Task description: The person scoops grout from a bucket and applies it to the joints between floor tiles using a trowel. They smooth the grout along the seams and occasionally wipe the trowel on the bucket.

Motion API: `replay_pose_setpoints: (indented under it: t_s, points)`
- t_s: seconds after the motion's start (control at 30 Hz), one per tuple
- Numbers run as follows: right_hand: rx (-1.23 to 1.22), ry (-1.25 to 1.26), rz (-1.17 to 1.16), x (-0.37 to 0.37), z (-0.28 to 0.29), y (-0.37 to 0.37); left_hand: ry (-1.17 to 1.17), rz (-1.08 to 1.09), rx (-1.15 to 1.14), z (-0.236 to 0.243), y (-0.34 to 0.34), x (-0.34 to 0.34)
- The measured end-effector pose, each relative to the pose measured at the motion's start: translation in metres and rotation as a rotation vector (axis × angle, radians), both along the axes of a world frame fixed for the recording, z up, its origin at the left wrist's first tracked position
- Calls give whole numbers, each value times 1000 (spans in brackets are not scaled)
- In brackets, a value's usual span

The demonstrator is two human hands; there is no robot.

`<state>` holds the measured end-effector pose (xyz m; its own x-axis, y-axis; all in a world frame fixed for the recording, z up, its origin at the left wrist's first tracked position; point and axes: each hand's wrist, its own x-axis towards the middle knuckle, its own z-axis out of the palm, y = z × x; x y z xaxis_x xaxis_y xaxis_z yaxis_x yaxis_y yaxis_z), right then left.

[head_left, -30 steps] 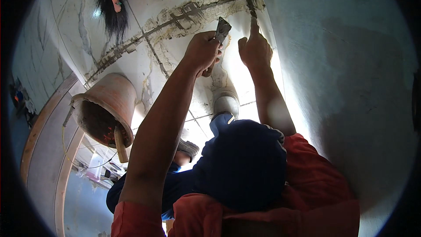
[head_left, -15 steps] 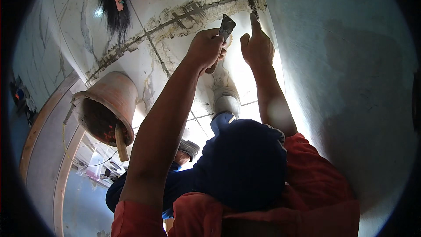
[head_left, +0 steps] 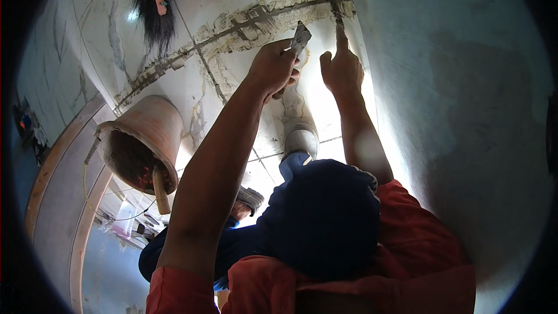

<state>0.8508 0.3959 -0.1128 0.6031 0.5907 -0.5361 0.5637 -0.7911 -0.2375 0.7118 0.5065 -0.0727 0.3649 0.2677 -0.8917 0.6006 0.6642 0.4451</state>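
Observation:
My left hand (head_left: 272, 70) is closed round a putty knife (head_left: 301, 36), its flat, smeared blade pointing away from me above the floor tiles. Beyond it, a joint of grey grout (head_left: 258, 17) crosses the white marbled tiles (head_left: 232, 58), with smears along both sides. My right hand (head_left: 343, 72) holds nothing that I can see. Its index finger is stretched out, the tip on the short joint near the wall, where dark grout (head_left: 336, 9) shows. The thumb stands apart and the other fingers look curled, partly hidden.
At the left a worn bucket (head_left: 157, 122) lies tilted toward me, a wooden handle (head_left: 160, 189) sticking out of it. A black-bristled brush (head_left: 152, 17) rests on the far tiles. A bluish wall (head_left: 453, 81) runs along the right. My shoe (head_left: 301, 136) is on the tiles between my arms.
My right fingertip has slid slightly toward me along the short joint, and more dark grout shows beyond it. My left hand has turned the putty knife a little; its blade now looks lighter.

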Motion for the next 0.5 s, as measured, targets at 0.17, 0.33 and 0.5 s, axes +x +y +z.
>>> replay_pose_setpoints:
  t_s: [0.17,0.33,0.5]
  points:
    - [4,23,6,0,3,5,-33,-7,22,-6,-4,-16]
    - [109,44,-22,3,5,9,-6,59,8,-4,-6,-22]
    - [537,290,-2,-19,25,-1,-55,138,-44,-1,-6,-24]
